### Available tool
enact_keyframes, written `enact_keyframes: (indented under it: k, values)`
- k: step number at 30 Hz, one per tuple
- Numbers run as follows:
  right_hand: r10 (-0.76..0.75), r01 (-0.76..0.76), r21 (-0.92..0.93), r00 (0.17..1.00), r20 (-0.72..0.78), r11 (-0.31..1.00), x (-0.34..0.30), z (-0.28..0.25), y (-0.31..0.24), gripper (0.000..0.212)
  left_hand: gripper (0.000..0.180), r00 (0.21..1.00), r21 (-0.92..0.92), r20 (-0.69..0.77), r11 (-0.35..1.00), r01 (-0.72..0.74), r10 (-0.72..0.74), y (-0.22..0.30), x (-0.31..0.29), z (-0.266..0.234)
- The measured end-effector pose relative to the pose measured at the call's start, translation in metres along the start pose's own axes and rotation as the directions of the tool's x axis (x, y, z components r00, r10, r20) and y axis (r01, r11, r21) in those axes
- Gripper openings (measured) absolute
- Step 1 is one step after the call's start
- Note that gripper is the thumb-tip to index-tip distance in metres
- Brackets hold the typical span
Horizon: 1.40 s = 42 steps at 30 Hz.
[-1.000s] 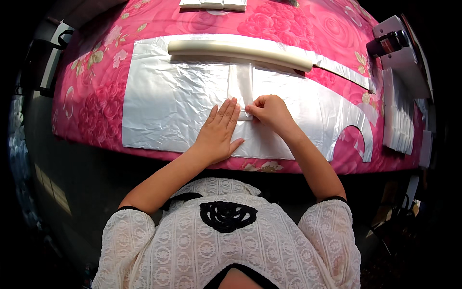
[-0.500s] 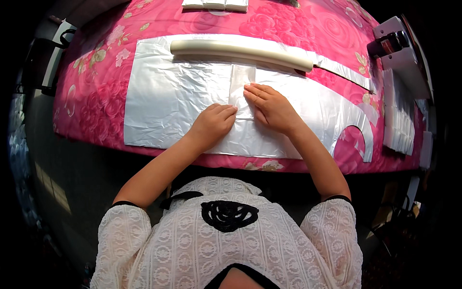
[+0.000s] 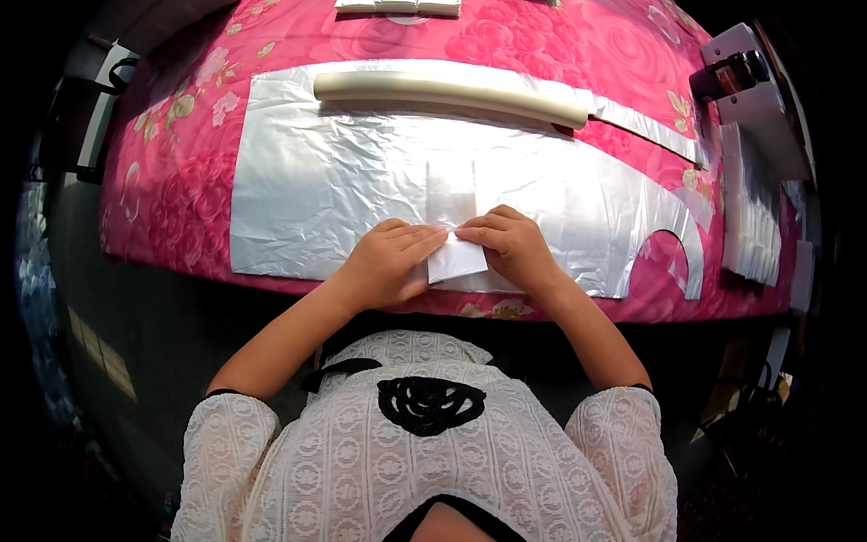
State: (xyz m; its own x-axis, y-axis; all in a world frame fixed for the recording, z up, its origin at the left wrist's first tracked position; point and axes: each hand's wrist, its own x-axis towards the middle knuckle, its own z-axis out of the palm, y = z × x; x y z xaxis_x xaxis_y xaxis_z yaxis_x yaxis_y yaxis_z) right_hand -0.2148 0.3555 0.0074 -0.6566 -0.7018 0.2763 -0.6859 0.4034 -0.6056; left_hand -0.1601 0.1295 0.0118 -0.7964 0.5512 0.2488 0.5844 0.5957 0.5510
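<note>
A silvery-white plastic sheet, shaped like a flattened bag with a curved cut-out at its right end, lies wrinkled on the table. At its middle sits a thin translucent strip with a small white folded piece at its near end, possibly paper or film. My left hand pinches the upper left corner of the white piece, fingers together. On the opposite corner, my right hand also pinches it. Both thumbs are largely hidden. The fingertips of the two hands nearly meet.
A cream roller lies across the sheet's far edge. The pink floral tablecloth covers the table. White stacks stand at the right and far edge. A dark cylindrical object rests against a white box at right.
Both hands have slid toward me from the middle of the strip. The white piece now shows folded out between them at the near end. The roller stays in place.
</note>
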Motion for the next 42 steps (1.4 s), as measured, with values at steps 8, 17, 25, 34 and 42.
enact_keyframes:
  k: [8,17,25,34,42]
  values:
    - [0.691,-0.737,0.210,0.675,0.258,0.642,0.038,-0.012,0.002,0.028,0.055,0.766,-0.343,-0.065,0.736,0.584,-0.639,-0.002,0.032,0.007]
    - [0.720,-0.814,0.173,0.574,0.390,0.555,0.055,-0.016,0.015,0.030,0.072,0.779,-0.219,-0.132,0.785,0.580,-0.613,-0.003,0.044,-0.002]
    - [0.725,-0.800,0.178,0.596,0.344,0.573,0.053,-0.012,0.015,0.031,0.095,0.961,0.290,-0.018,0.918,0.269,-0.275,-0.003,0.045,0.042]
    - [0.722,-0.665,-0.288,0.663,0.198,0.690,0.045,-0.024,-0.011,0.022,0.107,0.951,0.299,-0.017,0.906,0.301,-0.310,-0.004,0.043,0.044]
    - [0.071,-0.076,-0.398,0.997,-0.027,0.914,0.054,0.004,-0.001,0.048,0.041,0.826,-0.678,0.147,0.552,0.485,-0.544,0.021,-0.032,0.003]
